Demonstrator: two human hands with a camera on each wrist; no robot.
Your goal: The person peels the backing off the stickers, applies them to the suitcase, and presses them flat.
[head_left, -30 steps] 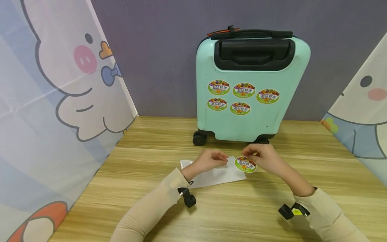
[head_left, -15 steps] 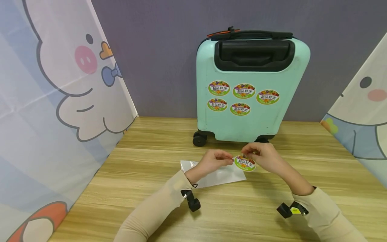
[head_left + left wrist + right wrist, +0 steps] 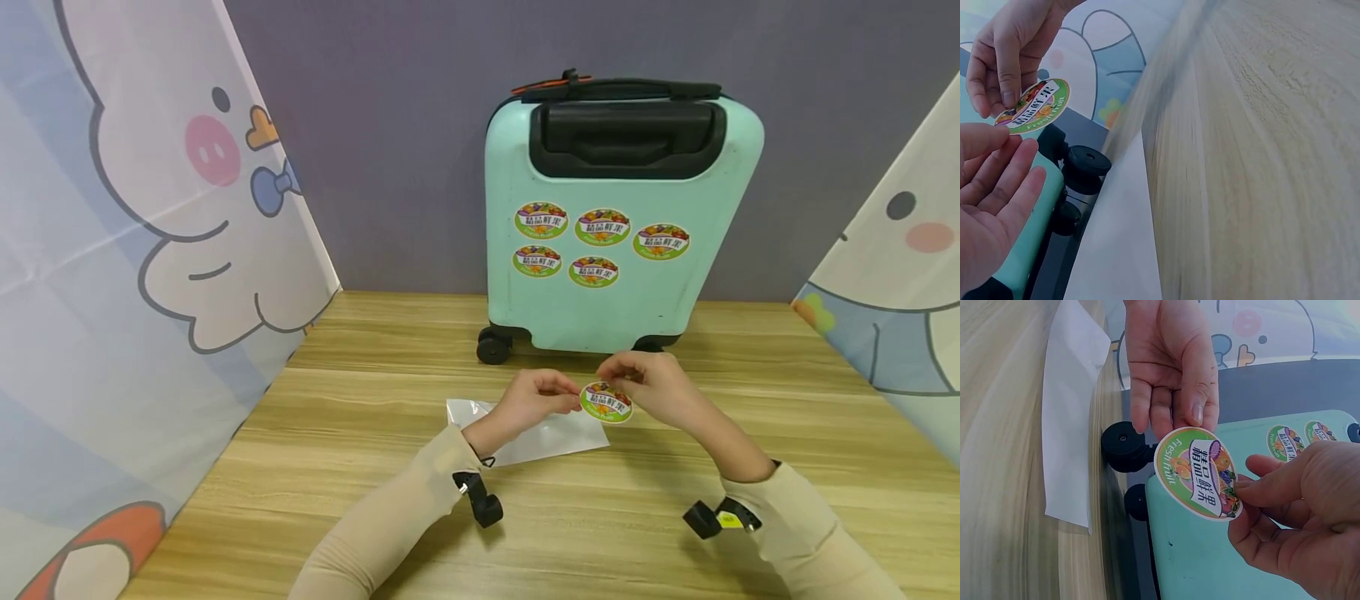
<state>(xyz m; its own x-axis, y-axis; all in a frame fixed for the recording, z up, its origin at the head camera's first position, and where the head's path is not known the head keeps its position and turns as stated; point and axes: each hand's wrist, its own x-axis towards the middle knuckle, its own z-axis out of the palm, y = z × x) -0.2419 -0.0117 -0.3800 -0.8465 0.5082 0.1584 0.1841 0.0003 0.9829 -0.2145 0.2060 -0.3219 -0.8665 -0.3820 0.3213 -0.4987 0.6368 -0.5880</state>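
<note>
An oval fruit sticker (image 3: 606,406) with green, white and colourful fruit print is held up over the table between both hands. My right hand (image 3: 652,387) pinches its upper edge between thumb and fingers. At the opposite edge, the thumb and fingertips of my left hand (image 3: 525,402) pinch it too, as the right wrist view shows with the sticker's printed face (image 3: 1197,474) towards the camera. A white backing sheet (image 3: 558,437) lies on the table, partly behind my left hand. Beyond the hands stands a mint-green suitcase (image 3: 585,312) bearing several matching stickers (image 3: 603,227).
The suitcase stands upright on black wheels (image 3: 492,345) against a grey back panel (image 3: 390,167), its black handle recess (image 3: 630,137) at the top. The wooden table (image 3: 337,467) runs between cartoon-printed cloths (image 3: 225,275) at both sides.
My left hand has moved right to the sticker's edge and now pinches it. The sticker and my right hand have shifted slightly left and up.
</note>
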